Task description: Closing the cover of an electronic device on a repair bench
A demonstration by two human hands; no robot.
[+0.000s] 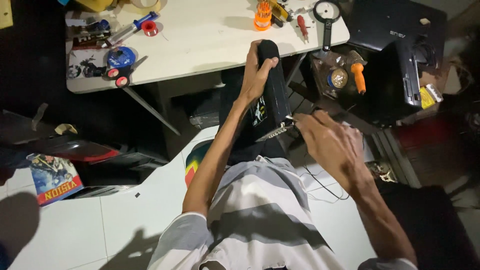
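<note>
My left hand [256, 75] grips the top end of a black box-shaped device [272, 97] that stands upright below the table edge. A metal edge or bracket [276, 132] shows at the device's lower right side. My right hand [327, 145] is at that lower side, its fingertips pinched near the metal part; whether they hold a small tool or screw is hidden. My grey and white striped shirt fills the lower middle of the view.
A white table [210, 35] holds an orange screwdriver bit set [262, 15], a red-handled screwdriver [302, 26], a magnifier [326, 15], scissors [124, 75] and tape rolls. A black laptop [395, 25] and an orange-handled tool [358, 75] lie right. A magazine [54, 179] lies on the white tile floor.
</note>
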